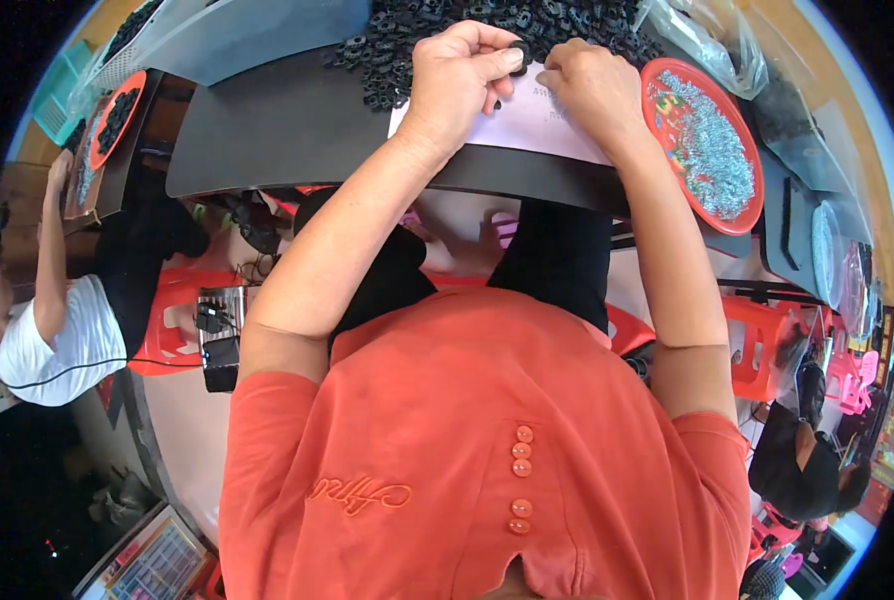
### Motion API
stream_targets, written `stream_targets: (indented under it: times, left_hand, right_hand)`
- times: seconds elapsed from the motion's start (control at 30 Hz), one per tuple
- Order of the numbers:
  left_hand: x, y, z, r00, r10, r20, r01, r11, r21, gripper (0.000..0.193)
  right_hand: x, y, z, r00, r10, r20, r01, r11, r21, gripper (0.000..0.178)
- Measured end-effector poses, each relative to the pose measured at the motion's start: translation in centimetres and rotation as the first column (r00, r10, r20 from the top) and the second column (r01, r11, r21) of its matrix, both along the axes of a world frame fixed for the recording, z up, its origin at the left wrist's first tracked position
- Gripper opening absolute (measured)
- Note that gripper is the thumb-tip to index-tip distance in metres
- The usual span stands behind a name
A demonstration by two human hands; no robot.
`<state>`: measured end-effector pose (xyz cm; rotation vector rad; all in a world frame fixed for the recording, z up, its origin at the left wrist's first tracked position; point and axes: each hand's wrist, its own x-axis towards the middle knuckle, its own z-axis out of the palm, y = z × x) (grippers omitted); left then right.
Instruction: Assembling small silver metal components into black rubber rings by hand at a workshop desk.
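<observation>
Black part: small, dark and rounded (520,56); it sits in front of me above the paper, at my left fingertips, and looks like matte plastic. My fingers cover some of its outline.
Pile: many loose black pieces (385,68), knobbly and irregular, spread along the far side of the table beyond my hands.
Paper: flat, pale lilac sheet (527,132) with small print, lying on the table beneath my hands, which hide some of it.
Red plate: round, smooth and shallow (683,194), just beside my right wrist; it carries a heap of thin, shiny silver bits (717,160).
Table: dark, smooth top (267,130) with a curved front edge in this view; both my forearms reach over that edge.
Bin: greyish, see-through wall (267,38) to the left of the pile.
Bag: clear, crumpled plastic (717,45) beyond the red plate.
Co-worker: person in a white top (67,345) at far left, well apart from my hands.
Left hand: my thumb and forefinger (457,80) pinch the black part; the other fingers curl below.
Right hand: my fingers (597,90) bend inward over the paper, close to the black part; I cannot tell whether they grip anything.
</observation>
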<state>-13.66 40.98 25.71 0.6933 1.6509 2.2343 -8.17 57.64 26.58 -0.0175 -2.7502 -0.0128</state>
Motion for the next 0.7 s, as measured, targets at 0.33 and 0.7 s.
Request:
stream_targets:
  times: [0.33, 0.7]
  left_hand:
    - [-0.1, 0.1, -0.1, 1.000, 0.024, 0.004, -0.024, 1.000, -0.016, 0.012]
    - [-0.4, -0.4, 1.0, 0.975, 0.168, 0.146, -0.205, 0.935, 0.290, 0.019]
  right_hand:
    - [-0.9, 0.5, 0.3, 0.998, -0.040, -0.052, 0.031, 0.987, -0.161, 0.017]
    - [1.6, -9.7, 0.7, 0.946, 0.072, -0.315, -0.300, -0.168, -0.939, 0.010]
